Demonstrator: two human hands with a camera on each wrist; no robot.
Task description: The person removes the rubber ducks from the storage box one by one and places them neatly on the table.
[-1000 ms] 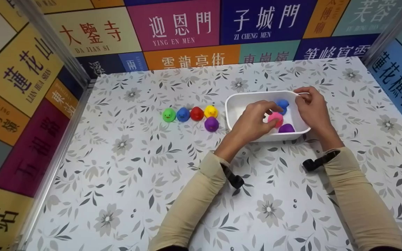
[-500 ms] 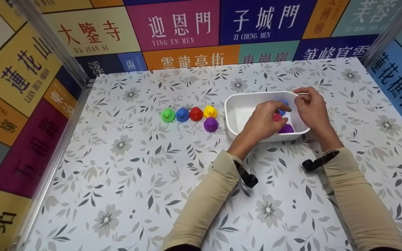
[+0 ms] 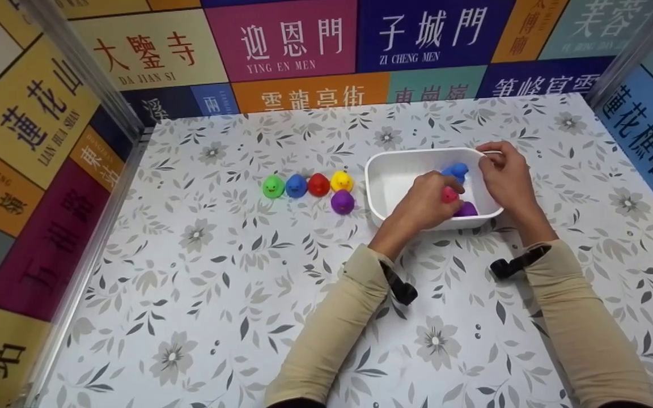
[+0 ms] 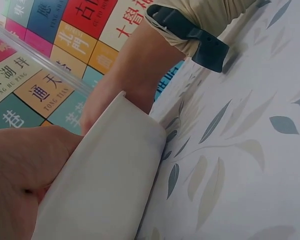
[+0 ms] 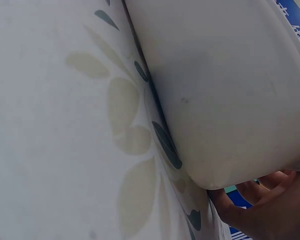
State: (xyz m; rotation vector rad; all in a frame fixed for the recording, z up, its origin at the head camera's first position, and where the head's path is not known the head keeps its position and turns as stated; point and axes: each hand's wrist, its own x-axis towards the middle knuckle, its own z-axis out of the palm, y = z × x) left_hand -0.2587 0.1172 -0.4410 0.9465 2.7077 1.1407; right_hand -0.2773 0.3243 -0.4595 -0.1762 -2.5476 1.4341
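A white plastic tub (image 3: 386, 181) sits right of centre on the table in the head view. My left hand (image 3: 425, 198) reaches down into it, index finger and thumb curled around a small pink rubber duck (image 3: 449, 195). Right beside the thumb lies a purple duck (image 3: 467, 209), partly covered. Blue toy (image 3: 456, 171) shows farther back in the tub. At the tub's right end my right hand (image 3: 506, 175) pinches the rim. Both wrist views show mainly the tub's outer wall (image 4: 107, 170); it hides the left fingertips, while right-hand fingers (image 5: 255, 192) lie along the underside of its rim.
Left of the tub, green (image 3: 273, 186), blue (image 3: 296, 186) and red ducks (image 3: 319, 185) form a row with a yellow duck (image 3: 342, 182). A purple duck (image 3: 342, 202) stands in front of the yellow one. Printed panels (image 3: 298, 42) border the floral-covered table (image 3: 202, 294).
My left hand has moved a little right and lower inside the tub, its fingers closing in around the pink duck. My right hand keeps its hold on the rim.
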